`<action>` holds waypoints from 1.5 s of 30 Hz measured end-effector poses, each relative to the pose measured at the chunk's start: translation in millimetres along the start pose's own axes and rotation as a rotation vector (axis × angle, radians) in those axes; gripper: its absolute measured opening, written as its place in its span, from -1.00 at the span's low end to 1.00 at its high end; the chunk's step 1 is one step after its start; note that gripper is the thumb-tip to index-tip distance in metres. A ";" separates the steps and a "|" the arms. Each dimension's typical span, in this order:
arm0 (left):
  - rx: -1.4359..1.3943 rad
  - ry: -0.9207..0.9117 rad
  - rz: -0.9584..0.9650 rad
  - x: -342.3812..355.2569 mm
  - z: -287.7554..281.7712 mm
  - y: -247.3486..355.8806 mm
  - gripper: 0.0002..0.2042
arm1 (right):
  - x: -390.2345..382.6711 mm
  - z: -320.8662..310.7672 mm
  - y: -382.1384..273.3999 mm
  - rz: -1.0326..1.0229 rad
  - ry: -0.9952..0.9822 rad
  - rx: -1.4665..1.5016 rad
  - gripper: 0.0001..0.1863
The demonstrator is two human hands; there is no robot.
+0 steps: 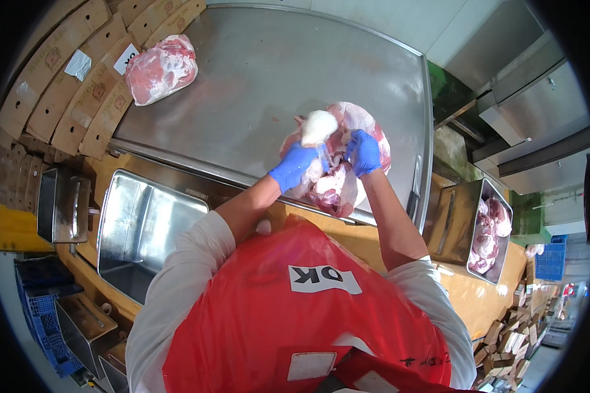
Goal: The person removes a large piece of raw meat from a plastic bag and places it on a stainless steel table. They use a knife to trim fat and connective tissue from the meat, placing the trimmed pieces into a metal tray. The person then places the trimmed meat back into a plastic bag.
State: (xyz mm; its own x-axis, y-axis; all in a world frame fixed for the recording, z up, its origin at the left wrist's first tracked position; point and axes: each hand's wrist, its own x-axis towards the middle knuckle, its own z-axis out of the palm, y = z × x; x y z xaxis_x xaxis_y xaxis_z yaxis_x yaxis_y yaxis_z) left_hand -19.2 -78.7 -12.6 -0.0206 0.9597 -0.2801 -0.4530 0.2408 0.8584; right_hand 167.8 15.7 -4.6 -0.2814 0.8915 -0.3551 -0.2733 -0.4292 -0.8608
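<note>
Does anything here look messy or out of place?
Yes: the heap of brownish pieces at lower right looks jumbled, lying every which way, unlike the lined-up cartons at upper left. Little else stands out.

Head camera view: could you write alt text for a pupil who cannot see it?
A person's blue-gloved left hand and right hand handle raw meat on a metal table. Another cut lies at the table's far left beside cardboard; a metal tub of meat stands at right.
</note>
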 end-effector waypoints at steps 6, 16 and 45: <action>-0.335 -0.002 -0.242 -6.7 4.9 15.1 -0.90 | 9.0 1.7 -6.6 0.184 -0.025 0.254 -0.74; -0.262 -0.017 -0.299 -25.6 5.1 98.1 -0.83 | 13.6 14.3 -37.8 0.204 0.034 0.305 -0.82; 0.737 0.046 0.365 -69.3 -152.5 253.2 -0.62 | -5.5 18.3 -28.3 0.051 0.183 0.133 -0.76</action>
State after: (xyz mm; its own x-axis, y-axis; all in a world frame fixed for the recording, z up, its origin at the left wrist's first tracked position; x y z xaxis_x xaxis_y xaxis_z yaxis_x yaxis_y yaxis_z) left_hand -268.3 -106.3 158.6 -0.0970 0.9930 0.0676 0.2905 -0.0367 0.9562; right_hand 160.3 20.3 28.4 -0.1297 0.8743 -0.4677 -0.3853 -0.4791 -0.7887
